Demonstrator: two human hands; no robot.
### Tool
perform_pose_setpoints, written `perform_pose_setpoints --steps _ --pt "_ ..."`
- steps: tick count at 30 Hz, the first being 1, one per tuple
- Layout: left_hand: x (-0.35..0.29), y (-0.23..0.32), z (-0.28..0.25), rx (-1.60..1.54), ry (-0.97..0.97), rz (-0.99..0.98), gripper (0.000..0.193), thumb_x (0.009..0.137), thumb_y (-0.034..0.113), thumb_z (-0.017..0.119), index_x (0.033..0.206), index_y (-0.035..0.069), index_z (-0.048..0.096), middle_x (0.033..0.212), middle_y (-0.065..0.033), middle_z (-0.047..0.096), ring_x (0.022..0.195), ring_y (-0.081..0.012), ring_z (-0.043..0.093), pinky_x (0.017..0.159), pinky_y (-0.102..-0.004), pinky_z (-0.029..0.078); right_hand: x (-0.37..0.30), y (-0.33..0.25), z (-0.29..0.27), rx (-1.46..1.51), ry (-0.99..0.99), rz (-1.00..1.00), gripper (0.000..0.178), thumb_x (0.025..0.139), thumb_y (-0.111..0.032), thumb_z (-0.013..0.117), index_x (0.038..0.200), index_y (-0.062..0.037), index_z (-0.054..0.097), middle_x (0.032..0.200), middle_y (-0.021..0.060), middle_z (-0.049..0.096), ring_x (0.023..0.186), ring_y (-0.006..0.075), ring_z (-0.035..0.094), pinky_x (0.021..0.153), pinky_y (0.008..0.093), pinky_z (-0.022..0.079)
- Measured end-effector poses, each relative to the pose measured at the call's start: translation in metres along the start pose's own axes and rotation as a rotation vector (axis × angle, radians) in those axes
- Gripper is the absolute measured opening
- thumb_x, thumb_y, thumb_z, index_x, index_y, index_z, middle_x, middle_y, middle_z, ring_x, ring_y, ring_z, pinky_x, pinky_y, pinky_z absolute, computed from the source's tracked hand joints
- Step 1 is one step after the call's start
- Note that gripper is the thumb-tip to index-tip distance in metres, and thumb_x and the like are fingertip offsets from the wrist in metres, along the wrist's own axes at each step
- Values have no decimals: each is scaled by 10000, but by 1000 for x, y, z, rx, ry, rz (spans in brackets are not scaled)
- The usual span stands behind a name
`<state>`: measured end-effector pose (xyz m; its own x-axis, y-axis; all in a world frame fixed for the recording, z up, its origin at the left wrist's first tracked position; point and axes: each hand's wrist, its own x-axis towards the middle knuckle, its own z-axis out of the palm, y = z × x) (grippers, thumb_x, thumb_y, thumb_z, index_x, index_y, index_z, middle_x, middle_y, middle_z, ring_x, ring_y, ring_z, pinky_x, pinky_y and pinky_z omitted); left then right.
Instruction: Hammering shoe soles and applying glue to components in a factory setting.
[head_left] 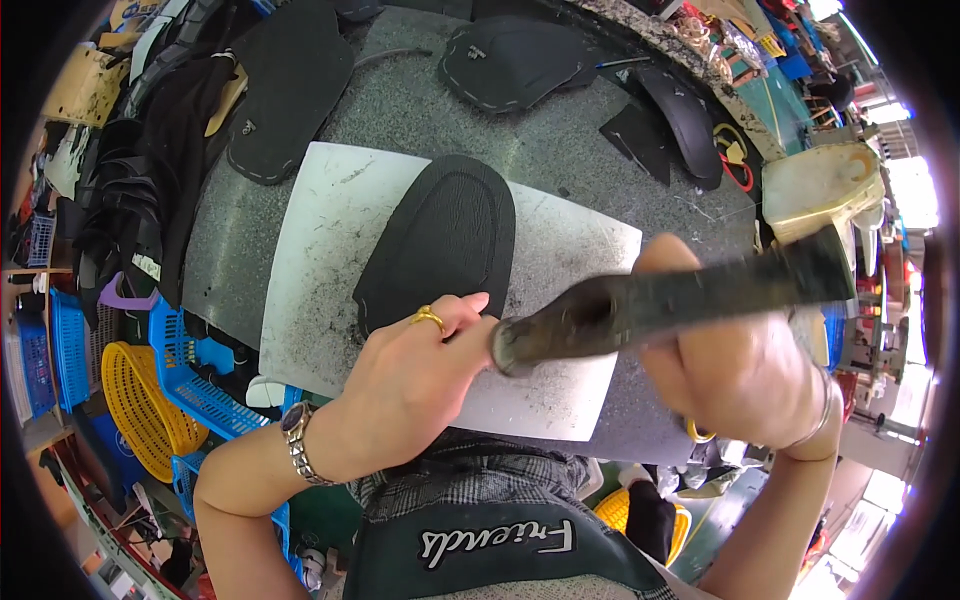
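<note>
A black textured piece with a rounded far end (440, 230), like a shoe part, lies on a white, speckled board (310, 250). My left hand (410, 385) is at its near edge, thumb and fingers closed on that edge. Part of the near edge is hidden under the fingers. In my right hand (735, 370) is a hammer (660, 315), raised close to the camera. The hammer head, with a round striking face at its left end, covers much of the view to the right of the piece. The handle is mostly hidden by the head and hand.
More black pieces (510, 65) lie along the far side of the grey table (225, 240), with a curved black part (680, 125) and red-handled scissors (738, 172) at far right. A whitish container (820, 185) stands at the right edge. Blue (205, 385) and yellow baskets (145, 410) stand left.
</note>
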<state>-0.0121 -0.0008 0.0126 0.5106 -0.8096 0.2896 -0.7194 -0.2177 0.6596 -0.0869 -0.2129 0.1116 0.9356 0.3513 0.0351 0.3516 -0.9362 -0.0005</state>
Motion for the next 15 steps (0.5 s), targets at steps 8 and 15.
perform_pose_setpoints --steps 8,15 --pt "5 -15 1 -303 108 -240 106 782 14 659 809 -3 558 771 -104 639 639 -194 635 558 -268 480 2 9 -4 325 310 46 331 723 63 641 1039 41 545 980 104 586 786 164 577 688 298 482" --pt "6 -7 7 57 105 -32 95 776 -5 635 846 13 573 736 -102 613 630 -257 612 549 -307 498 16 2 -4 238 24 -25 318 724 8 628 1034 -30 567 876 135 556 721 265 528 666 352 426"
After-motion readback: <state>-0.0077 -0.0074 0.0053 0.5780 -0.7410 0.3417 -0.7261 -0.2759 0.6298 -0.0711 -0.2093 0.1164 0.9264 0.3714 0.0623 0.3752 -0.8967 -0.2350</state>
